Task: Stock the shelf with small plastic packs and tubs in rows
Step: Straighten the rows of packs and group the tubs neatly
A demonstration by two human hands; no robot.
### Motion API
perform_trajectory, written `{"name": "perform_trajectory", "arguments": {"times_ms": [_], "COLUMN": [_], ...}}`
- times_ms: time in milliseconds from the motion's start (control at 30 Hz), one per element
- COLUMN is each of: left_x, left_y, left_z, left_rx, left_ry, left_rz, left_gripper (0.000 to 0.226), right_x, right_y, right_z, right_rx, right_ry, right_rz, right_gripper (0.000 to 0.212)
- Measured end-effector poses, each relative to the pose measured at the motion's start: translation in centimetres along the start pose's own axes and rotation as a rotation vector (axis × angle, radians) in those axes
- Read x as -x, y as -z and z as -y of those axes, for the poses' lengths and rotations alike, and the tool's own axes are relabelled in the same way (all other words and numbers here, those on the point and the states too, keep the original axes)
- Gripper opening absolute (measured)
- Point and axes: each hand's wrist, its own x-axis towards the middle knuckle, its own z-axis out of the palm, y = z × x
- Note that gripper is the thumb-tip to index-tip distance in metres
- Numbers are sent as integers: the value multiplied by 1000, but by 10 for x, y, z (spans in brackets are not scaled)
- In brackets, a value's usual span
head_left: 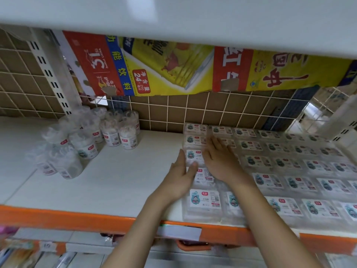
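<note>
Flat clear plastic packs [270, 165] with white labels lie in rows over the right half of the white shelf [116, 180]. My left hand [180, 178] presses its straight fingers against the left side of the leftmost column of packs [194, 156]. My right hand [220, 161] lies flat with straight fingers on top of the packs beside it. Clear round tubs [85, 140] with white labels stand grouped at the shelf's back left, apart from both hands.
The shelf's orange front edge [77, 217] carries a white price tag [179, 232]. Another shelf board [193, 20] hangs close overhead. Red and yellow cardboard [173, 64] leans on the brown tiled back wall [193, 111]. A white slotted upright [48, 72] stands left.
</note>
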Motion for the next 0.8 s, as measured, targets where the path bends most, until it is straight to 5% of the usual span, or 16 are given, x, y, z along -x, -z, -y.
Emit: {"name": "perform_trajectory", "arguments": {"times_ms": [300,433,567,667,800], "left_x": [-3,12,38,58,60], "left_y": [-6,3,5,-5,-17], "left_z": [8,7,0,-10,-1], "left_rx": [120,6,-163,-153,-176], "left_ry": [23,88,38,-64,-147], "left_rz": [-31,-86,-93,14,-17], "left_gripper": [45,79,68,29,67], "right_x": [4,16,39,56,63], "right_y": [-7,3,10,7,-6], "right_z": [0,-1,-1,-1,-7], "right_rx": [14,-12,13,28,16], "right_ry": [-20,-2,5,-7,-27], "right_rz": [1,-48,-35,-8,18], "right_gripper": [54,53,54,54,53]}}
